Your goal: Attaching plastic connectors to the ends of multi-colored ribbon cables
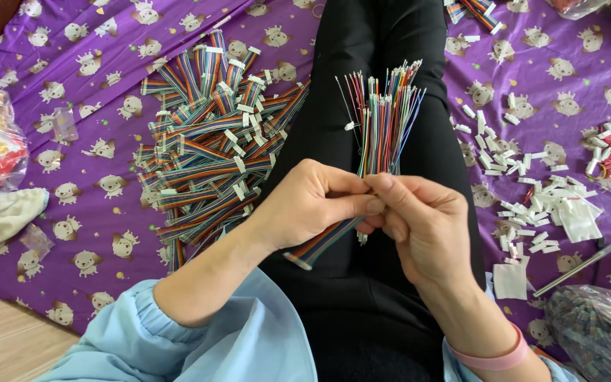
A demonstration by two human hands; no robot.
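Left hand (pixel 305 205) curled tight, thumb & fingers pinching a bundle of coloured wires (pixel 383 117) that fans upward over the black-clad lap (pixel 362 297). Right hand (pixel 419 219) closed too, fingertips meeting the left at the same bundle; a flat rainbow ribbon cable (pixel 323 244) runs out below the left palm. Big pile of ribbon cables (pixel 213 134) on the purple sheet (pixel 86 219) to the left, white connectors (pixel 532 198) scattered right.

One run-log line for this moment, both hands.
left hand: pinching rainbow ribbon cable | right hand: gripping loose wire bundle | finished cable pile at left | white connectors at right
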